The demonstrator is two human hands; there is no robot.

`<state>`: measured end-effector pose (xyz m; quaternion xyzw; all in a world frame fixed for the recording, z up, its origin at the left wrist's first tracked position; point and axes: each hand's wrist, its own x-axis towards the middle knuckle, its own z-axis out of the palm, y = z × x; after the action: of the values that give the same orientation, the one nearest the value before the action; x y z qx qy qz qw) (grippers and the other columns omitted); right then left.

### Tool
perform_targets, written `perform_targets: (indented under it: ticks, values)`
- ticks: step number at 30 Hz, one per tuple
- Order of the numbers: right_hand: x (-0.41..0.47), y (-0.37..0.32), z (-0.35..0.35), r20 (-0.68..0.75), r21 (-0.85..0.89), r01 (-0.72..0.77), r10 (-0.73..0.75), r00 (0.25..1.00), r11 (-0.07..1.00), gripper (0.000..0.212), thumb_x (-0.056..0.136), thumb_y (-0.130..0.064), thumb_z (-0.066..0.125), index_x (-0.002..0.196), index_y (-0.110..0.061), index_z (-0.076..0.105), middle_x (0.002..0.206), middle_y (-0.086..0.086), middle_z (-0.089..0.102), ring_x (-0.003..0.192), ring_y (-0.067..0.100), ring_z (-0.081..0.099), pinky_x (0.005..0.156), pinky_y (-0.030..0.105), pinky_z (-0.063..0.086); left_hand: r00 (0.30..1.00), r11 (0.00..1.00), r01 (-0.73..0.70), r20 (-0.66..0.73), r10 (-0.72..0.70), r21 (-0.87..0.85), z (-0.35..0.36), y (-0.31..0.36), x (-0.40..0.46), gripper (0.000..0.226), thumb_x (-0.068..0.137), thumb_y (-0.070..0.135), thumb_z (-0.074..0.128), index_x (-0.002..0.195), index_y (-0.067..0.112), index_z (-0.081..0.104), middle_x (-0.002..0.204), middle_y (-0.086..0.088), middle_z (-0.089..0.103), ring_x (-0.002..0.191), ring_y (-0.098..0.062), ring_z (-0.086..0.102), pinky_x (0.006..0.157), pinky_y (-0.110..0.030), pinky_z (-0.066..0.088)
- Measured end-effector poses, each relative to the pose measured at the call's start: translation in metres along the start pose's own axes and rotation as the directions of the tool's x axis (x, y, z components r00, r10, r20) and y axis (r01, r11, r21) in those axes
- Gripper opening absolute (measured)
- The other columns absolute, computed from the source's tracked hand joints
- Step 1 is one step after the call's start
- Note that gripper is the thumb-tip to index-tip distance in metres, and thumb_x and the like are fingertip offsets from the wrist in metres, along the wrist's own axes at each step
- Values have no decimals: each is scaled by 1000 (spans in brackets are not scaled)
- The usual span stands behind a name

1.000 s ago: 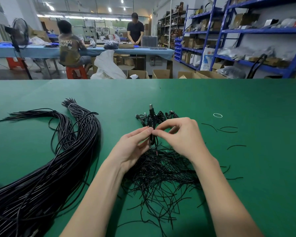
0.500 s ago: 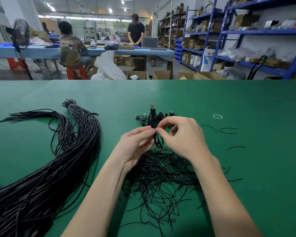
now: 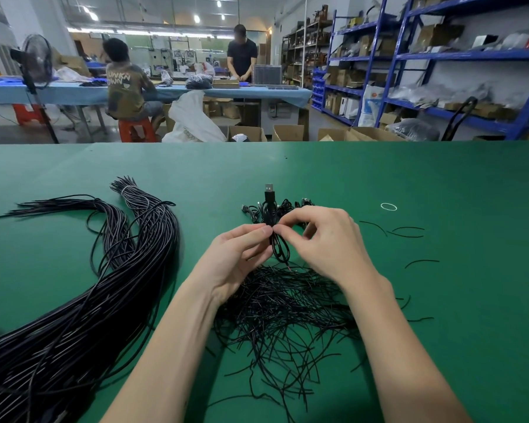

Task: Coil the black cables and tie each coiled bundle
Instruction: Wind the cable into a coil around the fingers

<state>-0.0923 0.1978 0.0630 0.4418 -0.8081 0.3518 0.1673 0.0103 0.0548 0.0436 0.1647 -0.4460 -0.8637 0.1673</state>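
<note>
Green table point(image 3: 409, 300): both hands pinch upright coiled cable point(image 3: 271, 221), plug up.

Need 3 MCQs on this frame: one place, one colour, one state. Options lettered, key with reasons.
1. Where does the large heap of long black cables lie?
A left of the hands
B right of the hands
C on the shelves

2. What colour is the table cover?
A blue
B green
C grey

3. How is the small coiled black cable with the USB plug held?
A lying loose
B left hand only
C pinched by both hands

A: it fills the table's left.
B: the cloth is green.
C: left hand and right hand meet on it.
</note>
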Motion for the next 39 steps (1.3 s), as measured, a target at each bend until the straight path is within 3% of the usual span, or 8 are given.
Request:
perform_targets:
  ticks: [5,8,13,16,19,24,33,39]
  values:
    - [0,3,10,-3,83,-14,14,1000,996,15,88,-51,69,85,-37,71,76,-22,68,65,5,60,66,27,51,1000,1000,9,7,-9,8,-3,3,0,16,69,5,74,84,3,72,80,-8,74,73,-13,73,68,-23,59]
    - [2,4,20,6,193,-85,85,996,977,10,89,-44,69,83,-36,71,77,-15,71,61,8,58,65,29,52,999,999,15,-39,-16,-32,0,1,1,6,67,6,74,68,9,79,77,-6,75,72,-11,73,65,-20,58]
    - [1,3,28,6,360,-163,172,985,919,15,90,-34,72,75,-34,72,57,3,63,47,9,46,53,15,40,997,998,-10,-79,5,-67,3,-5,4,6,63,7,76,65,11,80,80,-5,76,74,-9,74,64,-18,57]
    - [1,3,23,42,376,-162,158,987,912,14,88,-42,75,76,-35,74,66,-6,70,51,17,52,53,16,45,995,996,0,-99,-9,-90,2,-5,3,17,61,6,78,79,8,79,85,-8,76,77,-11,74,64,-19,58]
    - [2,3,18,31,389,-158,158,987,908,15,85,-42,79,73,-35,75,61,-28,65,46,6,45,50,10,39,994,990,49,-85,-61,-136,2,-3,0,38,62,4,78,99,5,71,90,-9,77,77,-12,74,62,-21,58]
    - [2,2,19,31,419,-180,184,982,890,14,87,-35,78,75,-28,76,51,-27,57,44,5,43,50,10,37,989,962,135,-34,-147,-236,3,-1,-3,41,66,0,76,106,3,70,89,-10,76,73,-12,73,61,-23,59]
    - [5,2,15,148,436,-320,283,948,841,12,91,-34,73,82,-28,76,57,-28,60,54,8,49,63,30,55,990,984,-137,-7,139,113,5,-8,2,30,87,-1,68,117,-2,67,106,-10,75,89,-14,71,76,-25,58]
    - [6,6,17,192,407,-405,357,914,819,17,90,-34,74,74,-33,73,67,-22,68,59,-7,53,65,21,39,943,878,-304,-15,333,369,8,-14,2,23,86,-1,72,110,0,70,103,-14,76,90,-15,71,79,-28,60]
